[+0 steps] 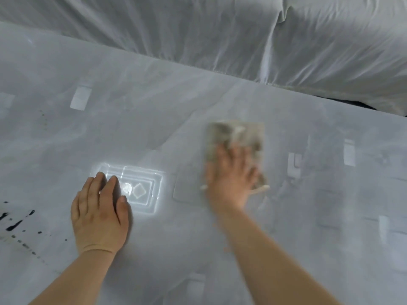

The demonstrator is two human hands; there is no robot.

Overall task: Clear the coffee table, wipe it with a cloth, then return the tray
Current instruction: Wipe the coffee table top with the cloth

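Nearest us, two bare forearms reach in over the desk (308, 216), a pale glossy top with a bright ceiling-light reflection on it. The left hand (100, 216) is planted flat, palm down, fingers (97, 183) together and holding nothing, just bracing. Dark ink-like specks (15, 221) sit at the near left edge, well apart from the wiping.

A little further on, the right hand (231, 179) presses flat on the cloth (236, 148), fingers spread over it, not pinching it. The cloth lies middle-right of the desk, a folded rectangle with its long axis running away from the person, far end pointing toward the draped sofa (220, 29) beyond. It's smeared with motion blur, so I'd say the wipe is in full swing. No tray in sight, and nothing else on the top.

What could go wrong? With only palm pressure on it, the cloth could slide out or bunch on a fast stroke. The strokes sit to the right, so those dark specks on the left could get missed, or smeared if they're wet. Pale patches (80, 99) dot the surface; whether they're marks or reflections, I can't tell.
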